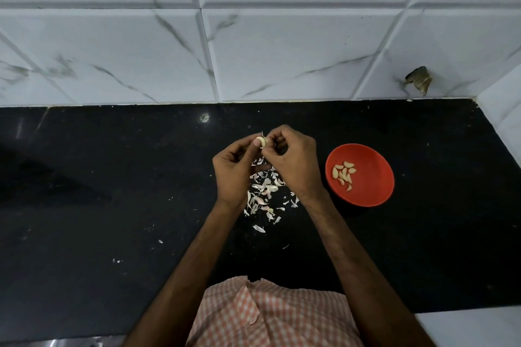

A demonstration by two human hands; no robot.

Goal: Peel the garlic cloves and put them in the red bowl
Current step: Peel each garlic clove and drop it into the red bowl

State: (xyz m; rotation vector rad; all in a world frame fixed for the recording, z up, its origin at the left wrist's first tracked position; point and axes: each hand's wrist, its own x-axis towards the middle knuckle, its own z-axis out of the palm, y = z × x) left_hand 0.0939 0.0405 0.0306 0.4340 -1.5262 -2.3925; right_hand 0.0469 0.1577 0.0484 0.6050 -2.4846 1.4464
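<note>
A: Middle of the frame, both hands are raised above the black counter point(112, 177). The left hand point(234, 169) has the garlic clove point(261, 141) pinched between thumb and fingertips, a closed grip on the pale body.

B: And the right hand point(293, 160) sits hard against it, fingers curled, thumb and forefinger nipping at the clove's upper edge, where a thin sliver of skin sticks up. That grip is closed too. Whether it has skin alone or some of the clove as well is too small to tell.

A: Handling-wise, this looks a light, firm little thing. It should take a squeeze, but it is smooth and likely slippery once bare.

B: The skin is the opposite, papery and brittle, going by the loose peels point(263, 191) scattered on the counter beneath the hands. The best hold is probably across the clove's fat middle, leaving the tip free for tearing.

A: Right of the hands, well apart from the clove, sits the red bowl point(375, 191), with a small cluster of peeled cloves point(344, 175) in its left half.

B: So the job looks well along, with this clove not yet ready to drop in.
</note>
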